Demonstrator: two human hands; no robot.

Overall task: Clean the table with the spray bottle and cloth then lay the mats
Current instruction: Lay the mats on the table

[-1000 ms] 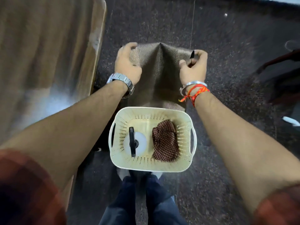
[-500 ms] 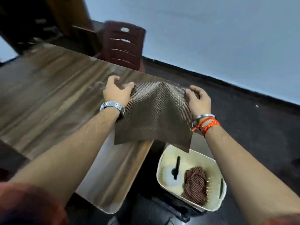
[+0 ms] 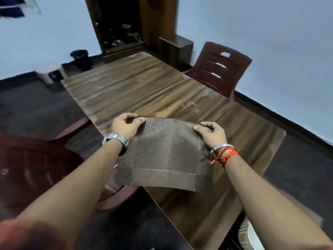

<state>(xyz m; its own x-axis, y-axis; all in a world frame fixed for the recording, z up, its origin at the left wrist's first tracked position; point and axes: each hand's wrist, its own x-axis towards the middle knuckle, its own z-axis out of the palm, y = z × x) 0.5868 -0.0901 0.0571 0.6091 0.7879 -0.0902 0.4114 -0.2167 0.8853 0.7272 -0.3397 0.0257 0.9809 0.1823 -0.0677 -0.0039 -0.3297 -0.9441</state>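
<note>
A brown woven mat (image 3: pixel 164 154) hangs in the air over the near left edge of the long wooden table (image 3: pixel 144 91). My left hand (image 3: pixel 124 126) pinches the mat's far left corner. My right hand (image 3: pixel 210 135) pinches its far right corner. The mat bulges upward in the middle and its near edge droops past the table's edge. The cream basket (image 3: pixel 249 235) shows only as a sliver at the bottom right, behind my right forearm; the spray bottle and cloth are hidden.
A dark red plastic chair (image 3: pixel 219 71) stands at the table's far right side, and another red chair (image 3: pixel 36 165) sits close at the left. A dark bin (image 3: pixel 80 57) and a wooden cabinet (image 3: pixel 124 24) stand by the far wall.
The mat has been carried from above the basket on the floor up and over the table. The view has swung up to the whole table, and the basket has slid to the bottom right.
</note>
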